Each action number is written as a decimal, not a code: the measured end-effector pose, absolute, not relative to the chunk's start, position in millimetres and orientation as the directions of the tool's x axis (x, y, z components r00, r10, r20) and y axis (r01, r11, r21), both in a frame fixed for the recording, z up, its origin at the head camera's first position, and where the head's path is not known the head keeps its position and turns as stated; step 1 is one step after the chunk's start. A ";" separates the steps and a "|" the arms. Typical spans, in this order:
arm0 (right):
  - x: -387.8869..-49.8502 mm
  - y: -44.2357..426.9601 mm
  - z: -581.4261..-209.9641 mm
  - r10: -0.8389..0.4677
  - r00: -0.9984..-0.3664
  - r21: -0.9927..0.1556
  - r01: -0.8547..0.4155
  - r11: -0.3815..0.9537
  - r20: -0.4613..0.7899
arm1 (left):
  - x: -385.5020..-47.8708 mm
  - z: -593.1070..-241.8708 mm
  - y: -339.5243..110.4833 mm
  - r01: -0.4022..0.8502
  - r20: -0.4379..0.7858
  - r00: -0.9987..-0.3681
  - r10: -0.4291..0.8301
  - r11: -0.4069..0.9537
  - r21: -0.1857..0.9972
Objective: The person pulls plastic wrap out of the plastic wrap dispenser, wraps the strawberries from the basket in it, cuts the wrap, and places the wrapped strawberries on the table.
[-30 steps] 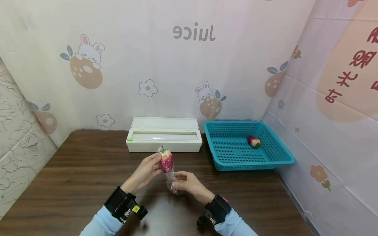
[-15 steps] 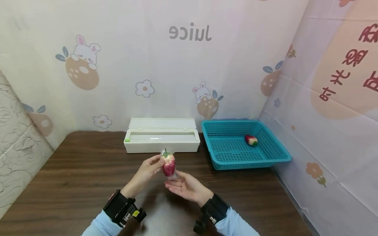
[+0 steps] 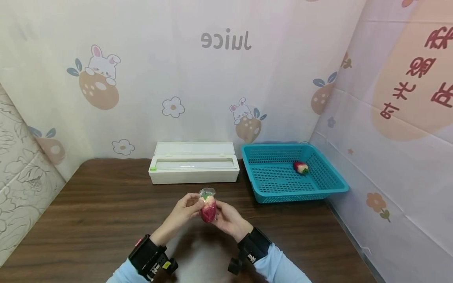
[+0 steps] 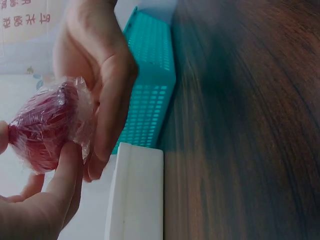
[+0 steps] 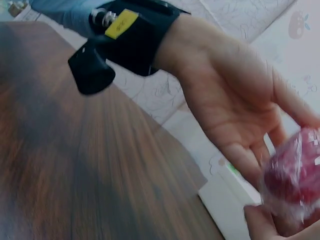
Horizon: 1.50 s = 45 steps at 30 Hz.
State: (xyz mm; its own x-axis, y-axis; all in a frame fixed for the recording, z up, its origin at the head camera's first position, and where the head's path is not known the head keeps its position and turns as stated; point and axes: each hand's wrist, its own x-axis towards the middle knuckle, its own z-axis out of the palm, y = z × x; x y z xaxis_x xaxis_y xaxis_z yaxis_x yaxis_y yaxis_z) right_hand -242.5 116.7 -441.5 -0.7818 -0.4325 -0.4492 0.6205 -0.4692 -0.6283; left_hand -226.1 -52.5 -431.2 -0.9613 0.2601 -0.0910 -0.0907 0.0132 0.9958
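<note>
A red and cream strawberry (image 3: 208, 209) in clear film is between the two hands above the table, its green top upward. My left hand (image 3: 185, 215) pinches it from the left with thumb and fingers. From the right, my right hand (image 3: 231, 223) touches it, fingers partly hidden behind it. In the left wrist view, the right hand (image 4: 102, 85) lies with nearly straight fingers against the film around the wrapped strawberry (image 4: 47, 127). The right wrist view shows the left hand (image 5: 227, 95) at the wrapped strawberry (image 5: 295, 172).
A white box (image 3: 194, 176) with its lid raised stands at the back of the brown table (image 3: 106, 212). To its right is a blue-green basket (image 3: 276, 195) holding another strawberry (image 3: 301, 167). Printed cloth walls rise behind and at the right.
The strawberry has moved down and slightly right. The film tail that hung below it no longer shows. My right hand has moved up from the tail to the strawberry's side.
</note>
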 end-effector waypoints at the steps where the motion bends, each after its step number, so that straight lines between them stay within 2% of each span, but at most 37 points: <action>1: -241.5 115.8 -440.6 -0.440 -0.786 -0.623 0.615 -0.484 -0.434 | -225.4 -431.4 -51.0 -0.091 -0.091 -0.966 0.243 0.011 0.996; 4: -239.1 112.7 -439.5 -0.446 -0.813 -0.643 0.575 -0.507 -0.375 | -223.0 -431.9 -46.9 -0.079 -0.080 -0.981 0.177 0.017 0.997; 9: -235.7 106.8 -438.6 -0.398 -0.866 -0.720 0.482 -0.500 -0.303 | -220.1 -434.2 -41.8 -0.013 -0.021 -0.997 0.073 0.107 0.994; 14: -232.8 100.4 -438.0 -0.333 -0.901 -0.750 0.419 -0.511 -0.277 | -219.3 -437.4 -37.8 0.006 0.004 -1.000 0.015 0.129 0.992; 20: -232.0 95.7 -435.0 -0.256 -0.932 -0.795 0.354 -0.493 -0.257 | -218.9 -438.9 -35.7 0.002 0.002 -1.000 0.000 0.115 0.993; 27: -239.9 97.8 -433.6 -0.252 -0.949 -0.856 0.287 -0.430 -0.192 | -218.2 -434.2 -36.6 0.029 0.028 -1.000 0.013 0.081 0.996; 32: -240.8 96.4 -439.3 -0.220 -0.948 -0.853 0.305 -0.423 -0.230 | -213.8 -438.6 -33.8 0.064 0.061 -0.998 0.023 0.135 0.989; 45: -238.0 94.5 -447.7 -0.150 -0.956 -0.835 0.295 -0.464 -0.254 | -210.8 -448.2 -24.6 0.100 0.099 -0.995 0.019 0.128 0.987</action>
